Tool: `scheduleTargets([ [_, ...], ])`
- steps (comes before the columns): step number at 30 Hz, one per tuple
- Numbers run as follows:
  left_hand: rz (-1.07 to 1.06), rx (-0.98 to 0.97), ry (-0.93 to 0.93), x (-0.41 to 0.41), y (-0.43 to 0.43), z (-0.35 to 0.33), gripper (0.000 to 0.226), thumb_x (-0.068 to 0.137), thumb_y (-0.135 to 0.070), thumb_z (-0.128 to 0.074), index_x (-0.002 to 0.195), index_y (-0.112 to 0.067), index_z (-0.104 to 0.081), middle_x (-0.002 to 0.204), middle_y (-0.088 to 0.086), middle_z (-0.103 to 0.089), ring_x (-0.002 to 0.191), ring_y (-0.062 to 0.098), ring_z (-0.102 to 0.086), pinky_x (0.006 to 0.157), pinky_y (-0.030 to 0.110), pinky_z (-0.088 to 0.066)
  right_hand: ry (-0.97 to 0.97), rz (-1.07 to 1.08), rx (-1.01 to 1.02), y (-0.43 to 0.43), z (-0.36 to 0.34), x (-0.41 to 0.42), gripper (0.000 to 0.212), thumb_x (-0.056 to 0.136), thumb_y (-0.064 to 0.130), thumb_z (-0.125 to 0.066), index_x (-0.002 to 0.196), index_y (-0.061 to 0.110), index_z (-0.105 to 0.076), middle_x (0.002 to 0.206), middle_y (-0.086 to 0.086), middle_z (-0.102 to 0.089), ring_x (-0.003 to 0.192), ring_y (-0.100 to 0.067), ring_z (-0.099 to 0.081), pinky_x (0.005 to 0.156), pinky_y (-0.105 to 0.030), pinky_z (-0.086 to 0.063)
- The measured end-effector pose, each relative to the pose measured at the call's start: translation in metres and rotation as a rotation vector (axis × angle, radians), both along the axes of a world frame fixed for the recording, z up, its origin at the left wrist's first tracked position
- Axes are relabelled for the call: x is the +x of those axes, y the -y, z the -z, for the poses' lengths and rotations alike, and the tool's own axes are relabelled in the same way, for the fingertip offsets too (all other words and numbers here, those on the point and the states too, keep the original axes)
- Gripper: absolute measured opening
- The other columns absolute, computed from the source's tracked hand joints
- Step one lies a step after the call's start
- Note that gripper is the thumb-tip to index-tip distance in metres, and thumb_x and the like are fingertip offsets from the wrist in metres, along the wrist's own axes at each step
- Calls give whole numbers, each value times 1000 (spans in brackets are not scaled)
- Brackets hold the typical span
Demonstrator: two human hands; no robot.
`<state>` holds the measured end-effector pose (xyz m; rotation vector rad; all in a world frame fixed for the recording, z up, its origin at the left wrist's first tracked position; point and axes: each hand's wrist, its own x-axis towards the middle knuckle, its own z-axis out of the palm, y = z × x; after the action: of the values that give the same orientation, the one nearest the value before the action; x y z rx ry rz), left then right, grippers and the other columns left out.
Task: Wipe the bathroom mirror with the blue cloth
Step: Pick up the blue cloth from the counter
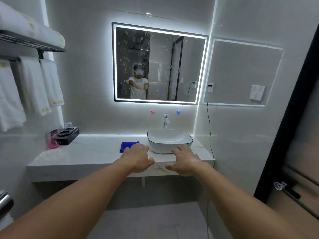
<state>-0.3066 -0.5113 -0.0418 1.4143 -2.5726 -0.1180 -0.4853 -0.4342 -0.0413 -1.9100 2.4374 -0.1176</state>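
White towels (pixel 34 83) hang on a rail at far left, with a black tray (pixel 69 135) and a pink bottle (pixel 53 142) at the left end of the counter (pixel 86 152). The blue cloth (pixel 127 145) lies folded flat on the counter, just left of the basin (pixel 170 140) and below the mirror (pixel 160 62). As far as it shows, its longer side runs across the counter. The left hand (pixel 138 157) is the nearer one. Its fingers (pixel 138 147) are loose and grasp nothing, and they reach forward over the cloth's near right corner; whether they touch it cannot be told. The cloth lies ahead and slightly left of them. The right hand (pixel 186 161) hovers spread and empty before the basin, farther from the cloth. The likely pick-up is a short left-hand reach forward and down.
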Motion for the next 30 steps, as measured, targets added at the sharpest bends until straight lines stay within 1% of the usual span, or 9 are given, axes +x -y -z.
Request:
scheduleTargets([
  [1,-5,1,-5,-5,17,-1,48,91,-47,-51,130,-19,-53,137,1,-53,119,22,-50,99,39,-43,-7,-8,-2,17,0,-5,83,89,62,-52,154,23,-19,163,-2,-7,150,-22,0,117,-46,-17],
  [3,-3,8,-11,-13,52,-1,32,90,-45,-51,108,-19,-56,123,2,-58,99,19,-50,85,34,-42,-15,-23,4,52,0,-14,82,89,61,-51,154,22,-20,163,-2,-7,150,-22,1,117,-43,-17],
  [4,-3,10,-15,-16,70,0,26,89,-44,-51,97,-20,-53,117,3,-59,92,18,-48,82,34,-41,-21,-25,5,70,-1,-18,81,89,61,-51,154,22,-20,163,-2,-7,150,-22,1,117,-42,-17],
  [5,-6,8,-22,-20,90,-1,24,89,-44,-52,93,-20,-50,115,3,-60,91,18,-47,81,34,-40,-24,-22,5,89,-1,-22,81,90,61,-50,154,22,-19,163,-2,-7,150,-21,2,117,-42,-17],
  [6,-7,8,-25,-24,109,-2,26,89,-44,-51,96,-20,-52,118,2,-60,97,19,-49,85,36,-41,-22,-16,7,109,-3,-26,82,90,61,-50,155,22,-18,163,-1,-6,150,-21,3,117,-43,-17],
  [9,-9,11,-12,-32,165,-7,48,90,-45,-49,128,-16,-54,136,2,-53,125,23,-46,101,41,-40,-4,-11,7,165,-5,-34,83,89,60,-51,155,25,-16,164,1,-4,150,-20,5,118,-49,-15],
  [11,-17,3,9,-35,200,-9,53,91,-46,-47,134,-16,-50,142,3,-49,131,24,-42,104,41,-37,6,-23,0,197,-4,-37,82,89,60,-51,155,26,-17,164,1,-4,150,-20,4,117,-49,-16],
  [23,-85,26,57,-77,373,18,53,93,-47,-46,136,-17,-49,144,2,-47,134,22,-39,107,39,-32,24,-126,30,388,14,-80,79,91,59,-51,154,24,-18,164,0,-5,150,-21,2,117,-48,-18],
  [30,-174,46,55,-102,470,15,60,95,-47,-46,147,-19,-38,153,2,-40,138,23,-37,111,41,-32,45,-196,40,510,23,-115,83,89,60,-53,155,25,-17,164,-1,-5,150,-21,2,117,-50,-17],
])
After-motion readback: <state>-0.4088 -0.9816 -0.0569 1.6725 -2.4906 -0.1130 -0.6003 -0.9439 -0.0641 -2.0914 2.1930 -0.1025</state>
